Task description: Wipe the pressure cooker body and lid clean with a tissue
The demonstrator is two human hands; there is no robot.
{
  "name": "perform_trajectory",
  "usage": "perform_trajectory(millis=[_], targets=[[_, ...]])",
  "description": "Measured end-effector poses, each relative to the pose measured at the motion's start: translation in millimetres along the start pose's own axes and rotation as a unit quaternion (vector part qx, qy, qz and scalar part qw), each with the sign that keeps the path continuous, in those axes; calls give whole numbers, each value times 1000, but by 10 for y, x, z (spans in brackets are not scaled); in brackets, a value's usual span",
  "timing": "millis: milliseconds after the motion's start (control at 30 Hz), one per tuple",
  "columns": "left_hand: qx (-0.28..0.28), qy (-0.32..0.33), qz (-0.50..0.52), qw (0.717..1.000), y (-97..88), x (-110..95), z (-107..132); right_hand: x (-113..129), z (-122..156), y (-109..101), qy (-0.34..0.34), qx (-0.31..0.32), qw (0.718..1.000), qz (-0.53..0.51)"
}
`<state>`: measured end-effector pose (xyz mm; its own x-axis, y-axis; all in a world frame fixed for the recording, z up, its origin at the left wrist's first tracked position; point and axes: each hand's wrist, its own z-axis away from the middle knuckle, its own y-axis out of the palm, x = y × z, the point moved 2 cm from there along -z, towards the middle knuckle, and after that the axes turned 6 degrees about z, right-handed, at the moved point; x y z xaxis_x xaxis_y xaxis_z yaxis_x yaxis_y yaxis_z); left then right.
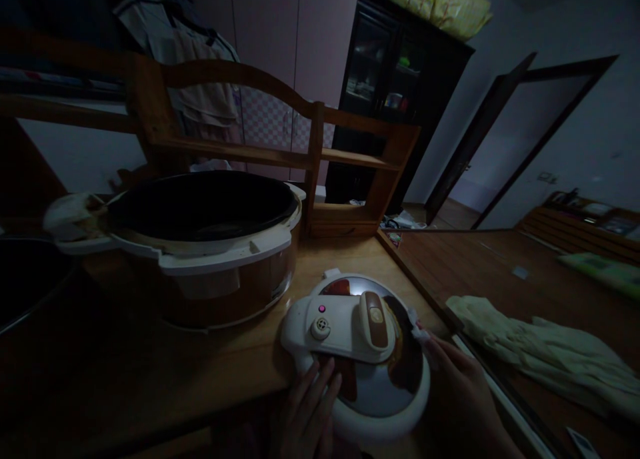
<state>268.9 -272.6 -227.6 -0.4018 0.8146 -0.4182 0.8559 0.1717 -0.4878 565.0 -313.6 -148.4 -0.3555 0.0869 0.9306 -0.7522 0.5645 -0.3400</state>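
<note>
A round pressure cooker lid [380, 392] with a white rim and a brown-topped handle lies on the wooden table. My left hand [311, 409] rests on its near left edge, fingers stretched out and holding nothing. Pinched in my right hand [457, 369] is a small white wipe, perhaps tissue or cloth [419, 327], touching the lid's right rim. The electric pressure cooker body [220, 279] stands behind and to the left, its dark inside exposed.
A dark round pot [35, 279] sits at the far left. Behind the cooker rises a wooden shelf frame [320, 152]. The table's right edge [420, 279] runs beside the lid, with pale cloth [540, 339] beyond it.
</note>
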Motion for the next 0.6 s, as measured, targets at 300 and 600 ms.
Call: perform_trajectory(millis=[300, 600], targets=[[18, -4, 6, 1000, -55, -19, -18, -300, 633, -46, 101, -36, 994, -2], [28, 16, -13, 999, -97, -17, -45, -284, 921, 180, -429, -7, 877, 219]])
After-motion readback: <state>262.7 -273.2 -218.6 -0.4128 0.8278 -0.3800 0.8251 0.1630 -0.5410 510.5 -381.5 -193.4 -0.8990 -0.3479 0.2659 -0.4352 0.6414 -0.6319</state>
